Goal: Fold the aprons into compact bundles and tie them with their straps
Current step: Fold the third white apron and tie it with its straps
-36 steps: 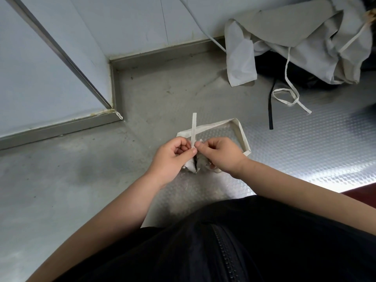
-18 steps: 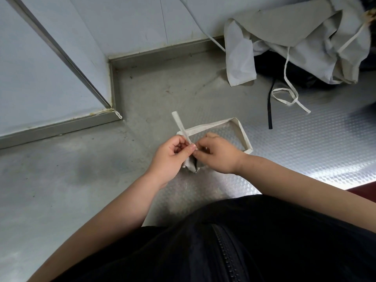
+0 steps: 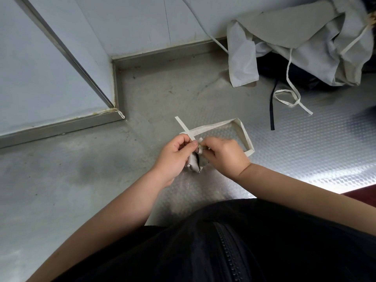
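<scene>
Two hands at apron bundle [image 3: 194, 164] | left hand [image 3: 173, 157] fingers pinch strap [image 3: 184, 127], tail toward 11 o'clock | right hand [image 3: 223, 155] fingers pinch it at the crossing — best to snug both ends evenly, without loosening the folds.

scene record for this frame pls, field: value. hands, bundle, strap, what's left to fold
surface: grey metal, by a wall corner
left hand: holds bundle, thumb pinches strap
right hand: pinches strap at the bundle's top
strap: free end points up-left; a loop reaches out to the right
knot: hidden by fingers, cannot tell if tied
pile: unfolded aprons, top right, straps trailing
black strap: on the surface below the pile
</scene>
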{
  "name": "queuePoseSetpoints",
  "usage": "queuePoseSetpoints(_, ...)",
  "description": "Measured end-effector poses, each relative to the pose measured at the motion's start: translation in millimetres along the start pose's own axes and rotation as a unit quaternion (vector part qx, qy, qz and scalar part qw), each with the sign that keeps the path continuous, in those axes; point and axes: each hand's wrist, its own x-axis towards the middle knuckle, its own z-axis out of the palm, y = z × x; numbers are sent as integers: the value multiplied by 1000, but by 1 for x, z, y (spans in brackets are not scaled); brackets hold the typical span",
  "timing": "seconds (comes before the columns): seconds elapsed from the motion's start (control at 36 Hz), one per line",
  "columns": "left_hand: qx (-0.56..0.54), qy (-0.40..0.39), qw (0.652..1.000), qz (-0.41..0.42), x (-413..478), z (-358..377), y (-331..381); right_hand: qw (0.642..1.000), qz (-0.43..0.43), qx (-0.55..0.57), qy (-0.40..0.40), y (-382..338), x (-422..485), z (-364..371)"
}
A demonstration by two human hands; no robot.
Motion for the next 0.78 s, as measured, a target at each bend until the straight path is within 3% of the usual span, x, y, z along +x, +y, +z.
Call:
queuePoseSetpoints(0.22,-8,27,1000,-7,-1,2,1,998,-49,30,18,1,-5,1)
queuePoseSetpoints(0.33,-39,68,997,16,-1,2,-4,991,60,119,33,0,-3,-4)
queuePoseSetpoints(0.44,-81,103,991,34,-7,7,-10,973,180,143,-14,1,0,-7)
queuePoseSetpoints(0.58,-28,128,989,67,-13,2,-23,936,302,177,-30,7,3,-4)
queuePoseSetpoints(0.78,-40,174,982,66,-28,1,-35,903,383,196,-18,3,5,6)
